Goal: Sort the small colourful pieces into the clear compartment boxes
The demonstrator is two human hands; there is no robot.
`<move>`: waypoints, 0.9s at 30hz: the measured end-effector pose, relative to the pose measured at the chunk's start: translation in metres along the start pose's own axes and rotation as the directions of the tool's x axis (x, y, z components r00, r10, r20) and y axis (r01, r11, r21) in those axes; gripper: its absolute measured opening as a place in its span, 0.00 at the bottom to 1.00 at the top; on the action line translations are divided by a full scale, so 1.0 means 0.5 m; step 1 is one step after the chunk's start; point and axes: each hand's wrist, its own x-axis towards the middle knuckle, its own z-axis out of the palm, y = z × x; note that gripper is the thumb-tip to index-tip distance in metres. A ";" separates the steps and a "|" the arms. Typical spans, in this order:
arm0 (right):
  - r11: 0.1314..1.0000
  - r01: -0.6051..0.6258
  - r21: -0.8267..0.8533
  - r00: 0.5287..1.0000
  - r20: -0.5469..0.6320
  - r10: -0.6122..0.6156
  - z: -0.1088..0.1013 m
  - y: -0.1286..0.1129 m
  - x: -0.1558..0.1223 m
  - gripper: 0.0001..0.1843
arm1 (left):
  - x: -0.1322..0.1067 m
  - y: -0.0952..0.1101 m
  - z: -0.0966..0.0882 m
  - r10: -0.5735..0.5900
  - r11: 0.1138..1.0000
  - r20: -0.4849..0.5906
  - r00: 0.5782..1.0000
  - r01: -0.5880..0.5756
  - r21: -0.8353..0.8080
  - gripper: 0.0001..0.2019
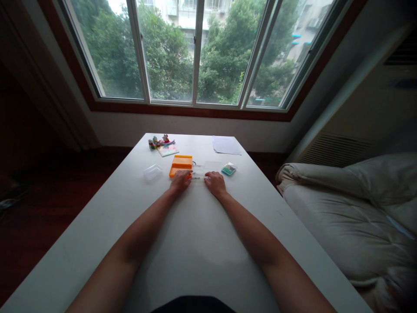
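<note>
Left hand [180, 179], right hand [215, 181]; perhaps packet [197, 176]

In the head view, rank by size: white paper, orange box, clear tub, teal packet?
White paper and orange box look about alike, the paper lying farther; then clear tub; smallest, teal packet.

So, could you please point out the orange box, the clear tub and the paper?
orange box [181, 164]: head view, middle of its lid.
clear tub [152, 171]: head view, its top.
paper [226, 145]: head view, sheet's middle.
</note>
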 end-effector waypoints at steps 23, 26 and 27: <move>0.978 0.171 0.117 0.979 -0.129 -0.156 -0.041 -0.070 -0.007 0.10 | -0.110 -0.301 -0.207 -0.361 0.897 -0.236 0.902 0.405 0.177 0.36; 0.965 0.233 0.118 0.966 -0.139 -0.216 -0.050 -0.086 -0.012 0.11 | -0.103 -0.259 -0.205 -0.277 0.951 -0.288 0.917 0.305 0.057 0.31; 0.960 0.253 0.119 0.962 -0.138 -0.236 -0.053 -0.091 -0.013 0.11 | -0.101 -0.238 -0.203 -0.243 0.964 -0.312 0.919 0.264 0.028 0.30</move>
